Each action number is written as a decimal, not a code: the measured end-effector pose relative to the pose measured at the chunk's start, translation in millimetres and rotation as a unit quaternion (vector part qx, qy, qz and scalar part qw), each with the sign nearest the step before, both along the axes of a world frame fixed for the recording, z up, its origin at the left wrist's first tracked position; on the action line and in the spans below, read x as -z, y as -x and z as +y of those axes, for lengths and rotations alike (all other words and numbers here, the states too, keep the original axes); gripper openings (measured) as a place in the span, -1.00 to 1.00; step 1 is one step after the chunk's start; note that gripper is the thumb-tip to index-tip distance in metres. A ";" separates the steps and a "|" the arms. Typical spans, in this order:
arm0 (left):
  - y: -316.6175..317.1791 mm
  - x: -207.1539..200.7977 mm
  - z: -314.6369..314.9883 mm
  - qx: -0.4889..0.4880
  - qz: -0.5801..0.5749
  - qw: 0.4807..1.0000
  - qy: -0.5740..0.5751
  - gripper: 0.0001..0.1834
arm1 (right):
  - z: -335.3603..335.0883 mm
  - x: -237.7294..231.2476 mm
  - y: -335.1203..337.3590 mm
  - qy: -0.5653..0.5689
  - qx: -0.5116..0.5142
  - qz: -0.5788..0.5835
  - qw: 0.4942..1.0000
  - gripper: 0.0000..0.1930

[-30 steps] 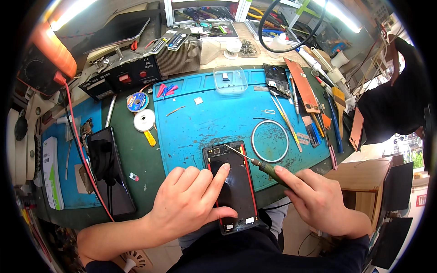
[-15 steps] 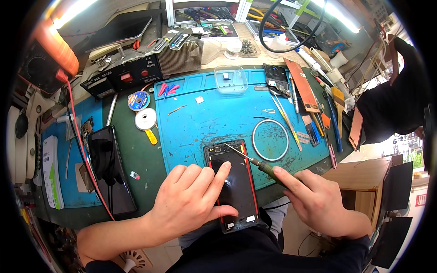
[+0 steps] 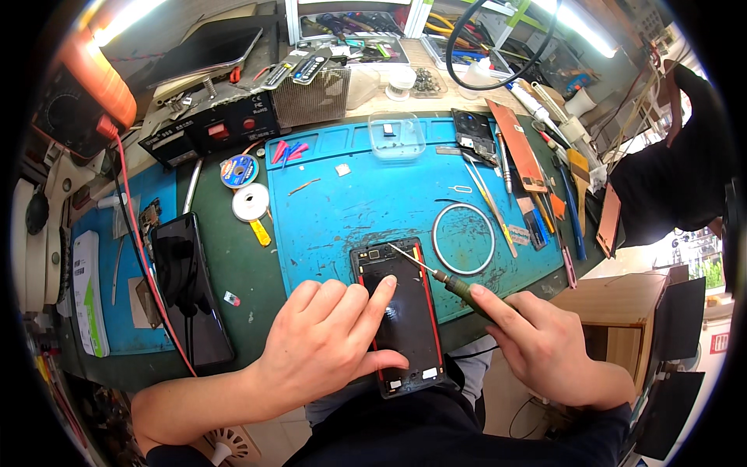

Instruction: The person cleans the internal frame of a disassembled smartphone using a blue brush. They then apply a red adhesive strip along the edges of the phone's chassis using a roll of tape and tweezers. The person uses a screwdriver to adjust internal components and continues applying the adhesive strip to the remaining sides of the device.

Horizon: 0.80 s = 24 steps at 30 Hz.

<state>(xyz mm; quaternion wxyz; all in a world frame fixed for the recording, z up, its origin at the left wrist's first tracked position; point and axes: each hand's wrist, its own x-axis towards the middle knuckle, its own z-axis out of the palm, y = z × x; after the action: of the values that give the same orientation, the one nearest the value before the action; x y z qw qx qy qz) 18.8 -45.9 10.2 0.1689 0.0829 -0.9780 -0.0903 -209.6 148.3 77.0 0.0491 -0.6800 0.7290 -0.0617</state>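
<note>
Printed black box (image 3: 233,135), labelled blue spool (image 3: 230,171)

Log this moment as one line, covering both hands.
left hand: resting on black phone body | right hand: holding green-handled tool | tool tip: at phone body's far end | blue mat: under far end

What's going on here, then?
Someone is handling a black phone with red edging, its far part over a blue mat. The left hand rests across it from the left. The right hand holds a green-handled tool, its thin tip over the phone's far end.
</note>
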 end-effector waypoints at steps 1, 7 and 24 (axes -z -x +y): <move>0.2 -0.5 0.1 0.000 -0.001 1.000 0.001 -0.10 | 0.3 -0.1 -0.6 -0.001 -0.001 0.001 1.000 -0.29; -1.1 -1.1 2.2 -0.007 -0.022 1.000 -0.006 -0.07 | 0.5 0.3 -0.5 -0.005 0.001 -0.001 1.000 -0.30; -0.3 -2.4 0.2 -0.003 -0.004 1.000 0.004 -0.10 | -0.9 -1.7 -2.0 -0.013 -0.004 -0.010 1.000 -0.25</move>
<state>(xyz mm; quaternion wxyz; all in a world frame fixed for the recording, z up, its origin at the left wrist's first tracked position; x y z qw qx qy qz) 19.1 -45.7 12.6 0.1660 0.0856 -0.9787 -0.0857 -207.7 147.3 78.7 0.0657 -0.6815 0.7265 -0.0592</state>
